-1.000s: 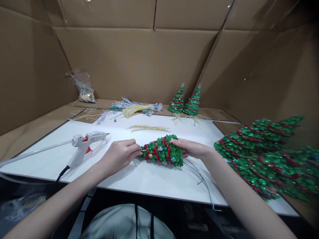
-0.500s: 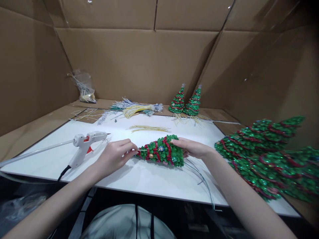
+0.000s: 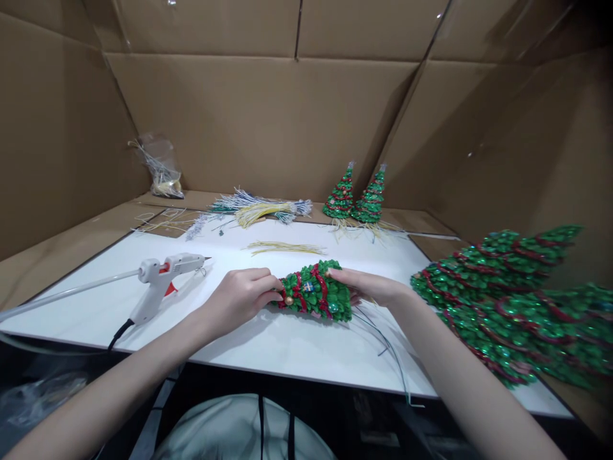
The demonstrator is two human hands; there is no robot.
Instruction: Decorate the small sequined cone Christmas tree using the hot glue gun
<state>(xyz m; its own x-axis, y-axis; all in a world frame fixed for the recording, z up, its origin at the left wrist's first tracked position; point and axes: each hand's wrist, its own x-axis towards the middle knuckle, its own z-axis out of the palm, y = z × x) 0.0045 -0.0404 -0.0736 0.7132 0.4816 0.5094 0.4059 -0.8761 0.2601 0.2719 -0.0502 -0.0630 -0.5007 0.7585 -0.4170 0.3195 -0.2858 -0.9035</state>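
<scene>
A small green Christmas tree figurine [image 3: 318, 295] with red garland and little ornaments lies on its side over the white board, its wide base to the right. My right hand [image 3: 366, 286] grips it at the base, thumb on top and the other fingers mostly hidden behind. At the narrow end, my left hand [image 3: 251, 294] is closed in a pinch against the garland and covers the tip. The thin pale wire that showed in these fingers is now hidden by them. Green and dark wires [image 3: 390, 348] trail from the base toward the board's front edge.
A white hot glue gun [image 3: 160, 287] stands at left with its cord. Yellow wires [image 3: 287, 247] lie mid-board, behind them wire bundles [image 3: 268, 207]. Two trees [image 3: 339, 195] stand at the back; several larger ones [image 3: 507, 300] lie at right. A plastic bag [image 3: 165, 169] sits back left.
My left hand has slid right along the tree, over its tip, and the pale wire has gone from sight. My right hand keeps its hold on the base.
</scene>
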